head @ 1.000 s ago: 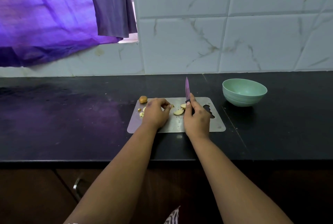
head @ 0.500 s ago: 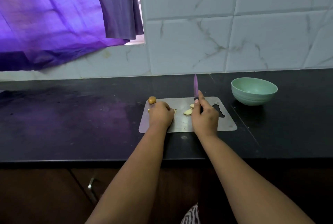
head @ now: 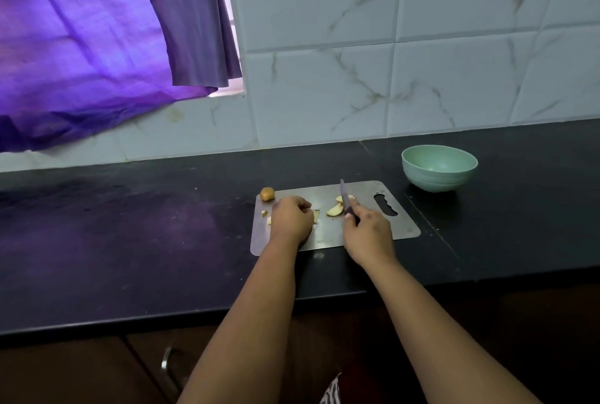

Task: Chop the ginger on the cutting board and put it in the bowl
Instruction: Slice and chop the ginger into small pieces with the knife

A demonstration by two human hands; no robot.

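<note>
Steel-grey, the cutting board lay near the front edge of the black desk, and on it the ginger was only partly chopped. Pale slices sat at the middle of the board, small bits lay by its left edge, and one brown, unpeeled knob rested at the board's far left corner, seemingly half off it. Your left hand was curled over a piece near the left end, fingers bent down on it; how much ginger lay beneath could not be told. Your right hand was wrapped round the handle of a purple knife, its blade pointing away from you beside the slices. The green bowl stood on the desk just beyond the board's far right corner, apart from it, and no ginger showed inside. By this evidence the cutting was under way and the transfer not yet begun: the remaining pieces, likely the knob too, wanted chopping, then all of it moving to the bowl. Behind the desk rose a wall of white marbled tiles; a purple curtain hung over a window at the left, casting a violet sheen on the desk. Dark wooden cabinet fronts with a metal handle ran below the front edge.
</note>
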